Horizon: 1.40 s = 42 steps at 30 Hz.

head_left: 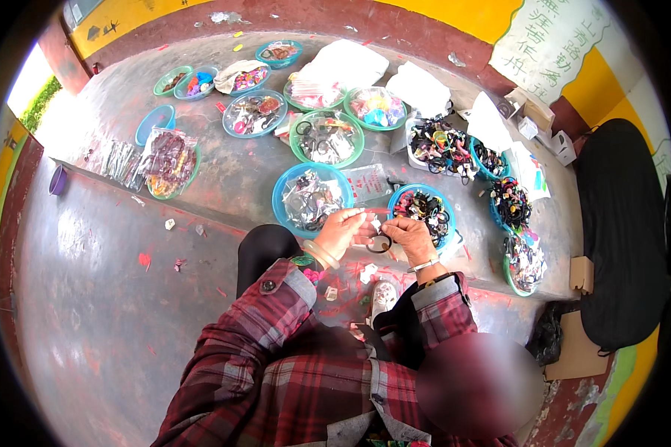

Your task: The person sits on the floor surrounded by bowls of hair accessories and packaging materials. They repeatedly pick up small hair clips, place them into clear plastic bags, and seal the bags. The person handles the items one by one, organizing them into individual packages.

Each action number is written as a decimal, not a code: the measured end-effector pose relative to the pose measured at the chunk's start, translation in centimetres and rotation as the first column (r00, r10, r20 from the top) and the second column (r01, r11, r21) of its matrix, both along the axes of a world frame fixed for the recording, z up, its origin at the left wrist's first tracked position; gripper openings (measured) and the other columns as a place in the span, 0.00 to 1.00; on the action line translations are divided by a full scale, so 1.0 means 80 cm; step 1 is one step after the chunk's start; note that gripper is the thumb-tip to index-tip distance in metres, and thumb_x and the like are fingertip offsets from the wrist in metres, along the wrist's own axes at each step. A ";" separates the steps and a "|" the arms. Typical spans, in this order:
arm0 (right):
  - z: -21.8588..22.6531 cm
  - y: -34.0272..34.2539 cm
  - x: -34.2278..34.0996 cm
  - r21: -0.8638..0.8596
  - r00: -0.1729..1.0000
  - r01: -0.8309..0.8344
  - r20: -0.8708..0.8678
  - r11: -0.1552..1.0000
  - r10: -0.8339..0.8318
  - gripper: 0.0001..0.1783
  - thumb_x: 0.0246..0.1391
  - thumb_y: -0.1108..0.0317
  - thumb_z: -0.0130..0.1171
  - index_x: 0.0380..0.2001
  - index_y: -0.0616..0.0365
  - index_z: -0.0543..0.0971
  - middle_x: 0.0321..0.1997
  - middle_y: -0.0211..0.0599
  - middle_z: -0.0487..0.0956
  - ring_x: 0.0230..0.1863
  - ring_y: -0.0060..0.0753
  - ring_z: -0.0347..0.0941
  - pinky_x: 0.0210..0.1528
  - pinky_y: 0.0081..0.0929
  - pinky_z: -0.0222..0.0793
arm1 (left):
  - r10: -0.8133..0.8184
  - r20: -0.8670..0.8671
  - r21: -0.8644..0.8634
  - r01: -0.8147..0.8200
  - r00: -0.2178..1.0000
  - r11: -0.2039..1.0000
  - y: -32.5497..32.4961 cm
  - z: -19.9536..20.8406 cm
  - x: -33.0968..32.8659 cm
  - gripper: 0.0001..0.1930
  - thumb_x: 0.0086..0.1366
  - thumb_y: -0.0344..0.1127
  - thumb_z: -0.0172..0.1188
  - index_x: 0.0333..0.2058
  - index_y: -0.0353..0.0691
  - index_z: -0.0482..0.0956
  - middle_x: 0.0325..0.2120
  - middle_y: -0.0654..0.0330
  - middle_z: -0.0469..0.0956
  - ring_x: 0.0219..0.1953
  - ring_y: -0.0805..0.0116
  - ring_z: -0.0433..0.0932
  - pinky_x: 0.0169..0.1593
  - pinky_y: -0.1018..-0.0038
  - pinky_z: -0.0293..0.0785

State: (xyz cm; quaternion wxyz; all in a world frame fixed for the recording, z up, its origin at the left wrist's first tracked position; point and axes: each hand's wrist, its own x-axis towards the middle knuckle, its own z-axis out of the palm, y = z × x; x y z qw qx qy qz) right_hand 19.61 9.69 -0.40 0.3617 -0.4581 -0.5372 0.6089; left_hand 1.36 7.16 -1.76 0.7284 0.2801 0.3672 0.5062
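My right hand [411, 237] pinches a black elastic hair tie [380, 248], whose loop hangs between my hands. A small white piece [376, 225] shows at the top of the loop; I cannot tell whether it is fixed to it. My left hand [341, 237] is close on the other side, fingers bent towards that piece, and what they grip is too small to make out. Just beyond my left hand stands a blue basin [277, 203] with clear bags of dark hair ties. Behind my right hand another blue basin [450, 216] holds a heap of loose black hair ties with coloured bits.
Beyond these, several basins and a white box [410, 153] of hair accessories stand on the raised concrete ledge [224, 167]. White sacks [347, 63] lie at the back. A long black padded object [622, 238] leans at the right wall. Scraps litter the lower floor [112, 298].
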 end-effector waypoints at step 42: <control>0.025 -0.020 -0.030 0.897 0.795 -0.184 0.376 0.401 -0.476 0.06 0.37 0.73 0.60 0.24 0.54 0.78 0.26 0.32 0.74 0.29 0.37 0.70 0.32 0.32 0.65 | -0.036 -0.101 0.114 0.047 0.994 0.992 0.003 -0.033 0.014 0.12 0.63 0.27 0.46 0.41 0.24 0.70 0.37 0.54 0.74 0.40 0.69 0.75 0.47 0.77 0.71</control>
